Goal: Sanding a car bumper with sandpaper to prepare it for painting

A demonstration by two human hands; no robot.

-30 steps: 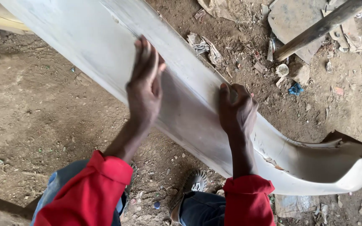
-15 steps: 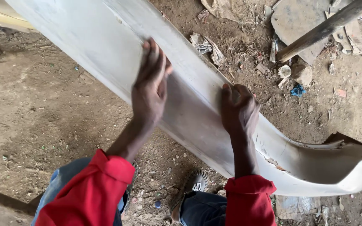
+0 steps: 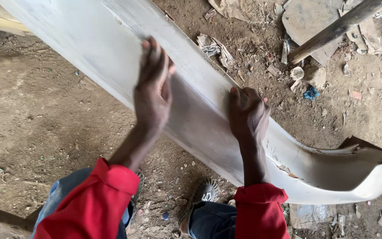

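Head view: left hand (image 3: 154, 90) has slid further up the white bumper panel (image 3: 89, 48), palm flat, blurred; right hand (image 3: 248, 116) grips its upper edge, unmoved at frame centre.

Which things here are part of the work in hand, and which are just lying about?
In use:
white car bumper
left hand, flat on it
right hand, gripping its edge

Lying about:
wooden pole
blue scrap
flat stone slab
crumpled paper
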